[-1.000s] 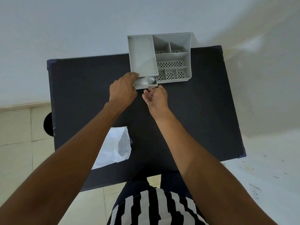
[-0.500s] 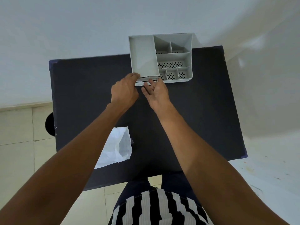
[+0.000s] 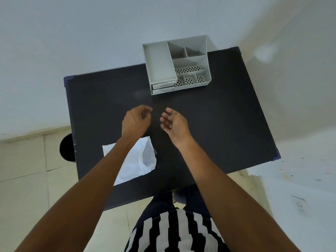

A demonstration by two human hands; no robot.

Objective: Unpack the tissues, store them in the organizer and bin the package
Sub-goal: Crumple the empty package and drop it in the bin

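Your empty hands, left (image 3: 136, 119) half-curled, right (image 3: 173, 122) open, hover near the organizer (image 3: 177, 65), drawers closed; the wrapper (image 3: 141, 161) awaits binning.

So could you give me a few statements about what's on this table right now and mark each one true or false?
1. Both hands are empty. True: the left hand and the right hand hover over the table holding nothing.
2. The white package is in the bin. False: it lies on the table, partly under the left forearm.
3. The grey organizer stands at the table's far edge. True.
4. The right hand is touching the organizer. False: it is well clear of it, nearer the person.
5. The organizer's open top compartments are full of tissues. False: they look empty, and the drawers at its front are shut.
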